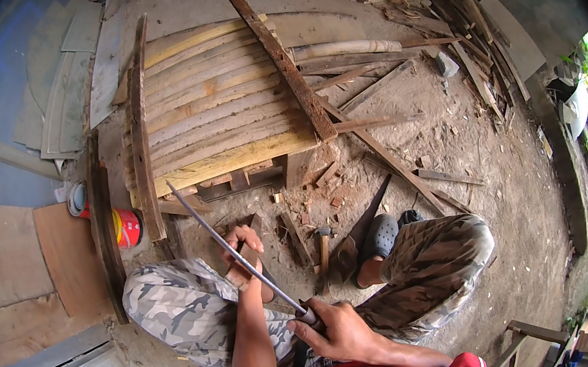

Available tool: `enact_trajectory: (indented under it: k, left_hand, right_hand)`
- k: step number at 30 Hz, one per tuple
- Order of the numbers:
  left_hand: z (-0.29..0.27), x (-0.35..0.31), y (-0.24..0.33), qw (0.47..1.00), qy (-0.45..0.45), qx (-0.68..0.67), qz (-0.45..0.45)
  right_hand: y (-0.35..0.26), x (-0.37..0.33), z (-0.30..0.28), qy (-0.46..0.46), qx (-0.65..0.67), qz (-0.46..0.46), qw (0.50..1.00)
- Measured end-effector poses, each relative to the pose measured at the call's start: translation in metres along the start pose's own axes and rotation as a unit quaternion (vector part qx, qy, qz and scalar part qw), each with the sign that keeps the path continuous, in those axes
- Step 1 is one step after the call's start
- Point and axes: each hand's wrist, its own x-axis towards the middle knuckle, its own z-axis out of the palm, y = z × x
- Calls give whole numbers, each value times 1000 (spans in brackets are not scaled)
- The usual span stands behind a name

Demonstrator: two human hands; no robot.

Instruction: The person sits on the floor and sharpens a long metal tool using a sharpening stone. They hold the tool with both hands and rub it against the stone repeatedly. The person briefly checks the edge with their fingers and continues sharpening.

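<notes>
My right hand (pixel 334 329) is wrapped round the handle of a long, thin-bladed tool (pixel 214 227). Its grey blade slants up and left across my left forearm, and it shows nearly edge-on, so I cannot tell whether it is a saw or a machete. Beyond the blade, my left hand (pixel 242 248) closes its fingers round a short brown piece of wood (pixel 251 251), partly hidden by the hand and blade. On the ground between my legs lies a hammer (pixel 324 248) with a wooden handle, beside a short wood offcut (pixel 296 239).
Ahead lies a slatted wooden panel (pixel 215 93) with two dark beams (pixel 276 56) across it. A red and yellow can (pixel 126 226) stands at the left by an upright plank (pixel 102 223). Wood chips (pixel 326 198) and loose boards (pixel 387 156) litter the dirt floor.
</notes>
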Motion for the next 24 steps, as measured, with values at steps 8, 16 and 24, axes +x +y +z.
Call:
enact_trajectory:
  k: [8, 16, 24]
  left_hand:
    - [-2, 7, 0, 1000, -10, -2, 0]
    - [16, 10, 6, 996, -25, 72, 38]
    - [22, 8, 4, 986, 4, 134, 96]
  right_hand:
    - [-14, -1, -6, 30, 45, -5, 999]
    - [-13, -2, 0, 44, 43, -10, 998]
    - [-10, 0, 3, 27, 41, -5, 999]
